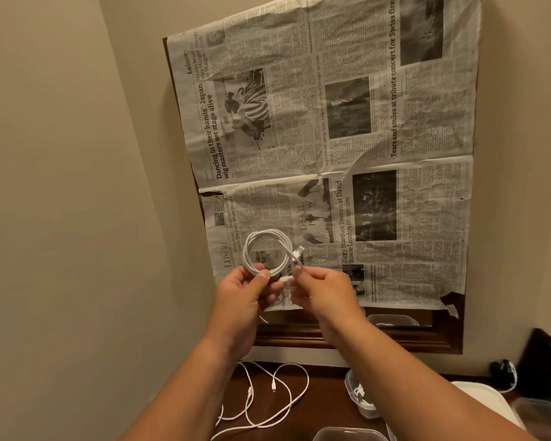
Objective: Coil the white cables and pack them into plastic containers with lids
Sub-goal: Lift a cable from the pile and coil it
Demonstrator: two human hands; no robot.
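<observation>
Newspaper-covered frame (363, 154) backing | left hand (245, 294) pinching coiled white cable (268, 253) | right hand (325, 291) fingers gripping connector end (296, 253) | seeming light, limp, springy; pinching crossing loops.

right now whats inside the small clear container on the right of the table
A white cable sits inside the small clear container, which has no lid on. The right forearm covers its far side, so nothing else can be confirmed.

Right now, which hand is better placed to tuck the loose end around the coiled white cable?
Right hand: it pinches the loose end beside the coiled white cable, while the left hand grips the loops.
</observation>
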